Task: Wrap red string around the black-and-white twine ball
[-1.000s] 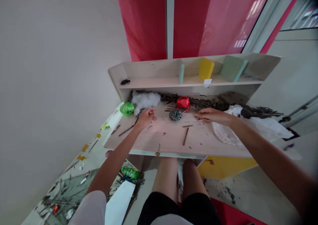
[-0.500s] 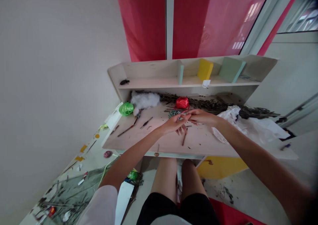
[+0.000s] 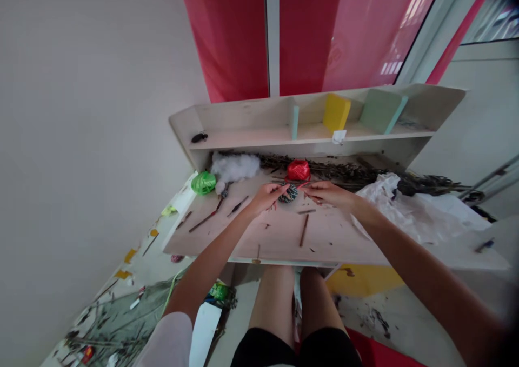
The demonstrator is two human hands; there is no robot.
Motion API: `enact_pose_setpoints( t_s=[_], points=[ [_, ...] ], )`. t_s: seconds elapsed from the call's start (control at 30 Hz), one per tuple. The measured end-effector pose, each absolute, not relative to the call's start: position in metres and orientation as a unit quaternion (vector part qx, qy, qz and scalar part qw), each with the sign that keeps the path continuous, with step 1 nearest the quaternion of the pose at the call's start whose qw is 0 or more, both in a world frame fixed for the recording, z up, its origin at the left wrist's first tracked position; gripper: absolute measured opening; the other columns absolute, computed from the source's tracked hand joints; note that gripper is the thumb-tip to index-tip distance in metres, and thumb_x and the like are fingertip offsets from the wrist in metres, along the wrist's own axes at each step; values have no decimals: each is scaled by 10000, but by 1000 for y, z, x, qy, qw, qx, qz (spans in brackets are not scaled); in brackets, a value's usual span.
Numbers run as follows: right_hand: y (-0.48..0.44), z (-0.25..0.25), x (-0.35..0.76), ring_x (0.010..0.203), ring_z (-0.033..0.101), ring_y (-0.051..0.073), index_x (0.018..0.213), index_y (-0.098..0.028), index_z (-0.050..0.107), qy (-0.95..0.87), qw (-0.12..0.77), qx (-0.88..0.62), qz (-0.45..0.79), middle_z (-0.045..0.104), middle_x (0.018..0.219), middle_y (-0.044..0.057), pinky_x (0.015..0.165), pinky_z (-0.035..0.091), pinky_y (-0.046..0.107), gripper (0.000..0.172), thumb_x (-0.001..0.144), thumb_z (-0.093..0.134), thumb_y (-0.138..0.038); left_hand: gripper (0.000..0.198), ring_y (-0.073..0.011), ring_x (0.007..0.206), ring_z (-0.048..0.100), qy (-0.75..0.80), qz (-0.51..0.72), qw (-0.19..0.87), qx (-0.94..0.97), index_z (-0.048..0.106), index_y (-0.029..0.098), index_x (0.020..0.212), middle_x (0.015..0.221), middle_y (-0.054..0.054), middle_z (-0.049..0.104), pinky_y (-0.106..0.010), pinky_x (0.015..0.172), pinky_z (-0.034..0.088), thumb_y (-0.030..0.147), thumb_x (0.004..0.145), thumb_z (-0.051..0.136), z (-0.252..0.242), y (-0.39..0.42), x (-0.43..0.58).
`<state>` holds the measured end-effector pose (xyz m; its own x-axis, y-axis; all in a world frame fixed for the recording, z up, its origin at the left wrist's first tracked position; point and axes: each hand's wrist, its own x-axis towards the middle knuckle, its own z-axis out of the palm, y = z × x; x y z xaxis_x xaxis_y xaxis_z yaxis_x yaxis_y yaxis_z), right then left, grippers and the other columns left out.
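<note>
The left hand (image 3: 268,198) hid part of the round ball of dark and white string (image 3: 288,195), which sat on the desk between the two hands. The thumb and fingers of the left hand were close together, but they were too small and blurry to tell what they gripped. The fingers of the right hand (image 3: 329,194) were bunched up, and a thin red string (image 3: 303,185) came right up to their tips; I could not tell if they were pinching it. The bottom of the picture cut off the pale sleeve (image 3: 166,341) on the left arm, and the right arm faded into a dark corner. The pale pinkish wooden desk (image 3: 239,237) was messy. A shiny red ball of plastic string (image 3: 298,169) sat behind the hands, near dry brown twigs (image 3: 344,171). White fluffy stuffing (image 3: 235,166) and a shiny green ball (image 3: 203,183) lay to the left, and a crinkly white plastic bag (image 3: 409,210) lay to the right. Behind the shelf (image 3: 243,137) hung bright red curtains (image 3: 231,37), beside a plain grey wall (image 3: 89,113).
</note>
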<state>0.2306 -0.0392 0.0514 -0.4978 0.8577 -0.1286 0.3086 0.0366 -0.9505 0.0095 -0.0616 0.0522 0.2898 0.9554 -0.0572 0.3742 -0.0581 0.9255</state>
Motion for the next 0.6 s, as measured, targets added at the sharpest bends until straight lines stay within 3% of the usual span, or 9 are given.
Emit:
enact_pose_setpoints(
  t_s=[0.13, 0.23, 0.37, 0.43, 0.6],
  points=[
    [-20, 23, 225, 506, 345, 75, 681, -161, 561, -658, 298, -441, 533, 425, 550, -41, 487, 262, 240, 499, 643, 636, -652, 486, -79, 429, 434, 553, 331, 372, 668, 638, 131, 770, 495, 26, 499, -204, 449, 339, 570, 847, 442, 30, -36, 4],
    [-8, 4, 218, 504, 354, 80, 620, -169, 519, -659, 306, -442, 526, 413, 533, -38, 489, 300, 239, 507, 668, 600, -668, 447, -133, 658, 538, 593, 334, 251, 689, 643, 144, 728, 662, -27, 588, -245, 647, 427, 508, 873, 428, 11, -19, 2],
    [2, -16, 210, 511, 409, 100, 595, -180, 508, -642, 307, -479, 513, 448, 538, -16, 487, 356, 251, 527, 664, 573, -699, 369, -197, 976, 535, 615, 352, 159, 688, 636, 149, 735, 898, -96, 622, -299, 867, 406, 430, 881, 445, -11, -1, 1],
    [6, -25, 208, 504, 423, 104, 604, -183, 516, -630, 319, -493, 508, 461, 537, -12, 479, 366, 254, 532, 653, 570, -710, 358, -187, 936, 549, 609, 355, 187, 684, 624, 151, 738, 869, -85, 627, -293, 848, 407, 414, 885, 432, -20, 8, 1],
    [12, -47, 205, 473, 432, 111, 600, -190, 510, -605, 390, -513, 469, 461, 505, -15, 448, 383, 258, 561, 629, 537, -750, 360, -129, 620, 505, 601, 378, 290, 641, 559, 164, 669, 615, -6, 553, -246, 631, 388, 434, 870, 432, -38, 22, 4]
  ],
)
